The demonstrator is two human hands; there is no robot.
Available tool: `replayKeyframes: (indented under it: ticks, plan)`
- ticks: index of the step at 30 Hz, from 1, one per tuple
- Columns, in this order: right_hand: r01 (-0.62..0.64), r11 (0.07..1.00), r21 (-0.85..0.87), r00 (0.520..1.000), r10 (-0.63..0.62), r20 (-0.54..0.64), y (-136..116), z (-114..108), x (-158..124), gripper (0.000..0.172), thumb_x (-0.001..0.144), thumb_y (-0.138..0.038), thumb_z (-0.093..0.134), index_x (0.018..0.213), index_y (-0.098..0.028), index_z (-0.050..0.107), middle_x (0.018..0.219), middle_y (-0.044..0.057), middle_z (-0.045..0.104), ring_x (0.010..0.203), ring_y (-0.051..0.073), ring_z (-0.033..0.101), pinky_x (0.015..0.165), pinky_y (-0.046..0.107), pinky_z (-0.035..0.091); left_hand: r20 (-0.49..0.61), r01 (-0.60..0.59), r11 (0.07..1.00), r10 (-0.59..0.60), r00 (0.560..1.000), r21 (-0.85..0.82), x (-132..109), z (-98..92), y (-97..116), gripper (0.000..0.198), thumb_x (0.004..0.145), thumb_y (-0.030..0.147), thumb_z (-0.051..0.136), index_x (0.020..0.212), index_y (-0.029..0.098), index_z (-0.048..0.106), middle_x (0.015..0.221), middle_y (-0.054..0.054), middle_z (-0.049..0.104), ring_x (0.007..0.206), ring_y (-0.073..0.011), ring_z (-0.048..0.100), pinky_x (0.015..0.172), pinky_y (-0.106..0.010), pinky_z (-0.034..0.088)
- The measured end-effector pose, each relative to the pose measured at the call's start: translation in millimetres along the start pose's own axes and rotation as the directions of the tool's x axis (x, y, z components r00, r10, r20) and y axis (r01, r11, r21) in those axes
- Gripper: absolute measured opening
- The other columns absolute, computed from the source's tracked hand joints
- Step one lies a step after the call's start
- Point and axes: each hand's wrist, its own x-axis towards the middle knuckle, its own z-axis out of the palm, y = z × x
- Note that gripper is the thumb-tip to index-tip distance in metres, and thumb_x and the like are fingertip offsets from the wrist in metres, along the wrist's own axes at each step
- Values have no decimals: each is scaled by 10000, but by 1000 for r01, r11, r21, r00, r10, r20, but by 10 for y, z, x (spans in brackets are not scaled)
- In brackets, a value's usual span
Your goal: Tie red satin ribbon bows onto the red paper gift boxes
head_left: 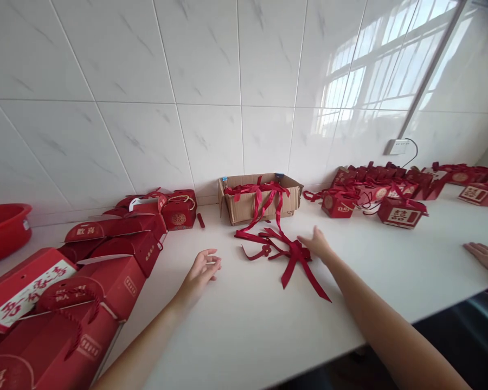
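Observation:
My left hand [204,269] hovers just over the white tabletop with its fingers loosely bent and apart, nothing in it. Farther right, my right hand [317,245] reaches to a small heap of dark red ribbons [296,252], thumb and forefinger spread; its lower fingers are partly hidden beside the heap. Long ribbon tails lie toward the front of the table. Behind them stands an open cardboard box [255,210] with red ribbons hanging over its front side.
Red gift boxes [117,281] line the left side, beside a red plastic basin [4,230]. More red gift boxes [402,212] stand at the back right. Another person's hand [486,257] rests at the right edge. A tiled wall [207,135] rises behind the table.

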Motion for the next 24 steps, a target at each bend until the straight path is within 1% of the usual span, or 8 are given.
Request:
replayKeyframes:
  ticks: [3,5,7,12,16,19,22,24]
  plan:
    - [3,981,-194,991,23,131,-40,239,-122,582,757,-432,599,1257,-147,511,1366,182,450,1339,375,274,1087,558,145,-19,13,998,-12,1000,57,37,3,-69,468,754,485,549,1125,214,457,1074,-70,549,942,-195,562,755,-304,457]
    - [68,962,-266,977,-10,211,-77,266,-181,459,860,-431,457,1229,-176,553,1348,150,482,1323,330,320,1083,514,183,-15,9,996,-8,1000,91,58,6,-108,466,720,470,575,1092,207,480,1059,-74,559,908,-198,571,740,-314,467]
    - [137,941,-310,963,-53,265,-107,211,-218,483,903,-470,351,1219,-181,573,1340,149,485,1306,320,339,1057,479,247,-10,-20,991,22,1000,129,66,7,-125,441,714,455,574,1062,196,498,1043,-83,569,887,-202,577,729,-325,475]
    - [323,883,-340,909,-188,373,-147,39,-314,514,813,-553,488,1153,-188,614,1289,145,501,1251,352,366,992,444,345,36,-98,972,92,995,213,12,35,-148,282,768,396,546,953,183,545,1020,-73,583,889,-186,574,788,-333,480]
    - [453,845,-284,843,-303,444,-202,-36,-382,234,777,-268,516,950,-182,646,1213,125,524,1169,305,443,966,404,374,28,-165,938,164,986,305,-51,111,-199,270,772,304,548,1016,197,504,1092,-75,530,931,-184,548,757,-322,490]
    - [578,804,-136,690,-394,607,-255,-101,-416,235,694,-86,407,737,-197,610,995,73,607,908,215,572,807,325,456,56,-215,900,209,976,378,-120,154,-141,281,773,249,548,1047,205,497,1129,-77,504,951,-185,540,759,-327,494]
    - [605,795,-51,537,-360,763,-284,-144,-465,263,636,-61,402,692,-210,611,863,53,639,799,209,593,731,322,473,89,-299,824,293,952,481,-335,134,88,243,800,217,529,1043,214,519,1165,-76,500,1046,-198,514,884,-363,457]
    - [619,785,-25,461,-338,820,-274,-149,-500,292,630,-73,430,757,-228,642,902,48,656,824,221,608,739,328,483,163,-409,630,411,897,661,-604,54,307,213,842,215,482,1049,209,528,1126,-82,534,1084,-213,501,943,-391,418]
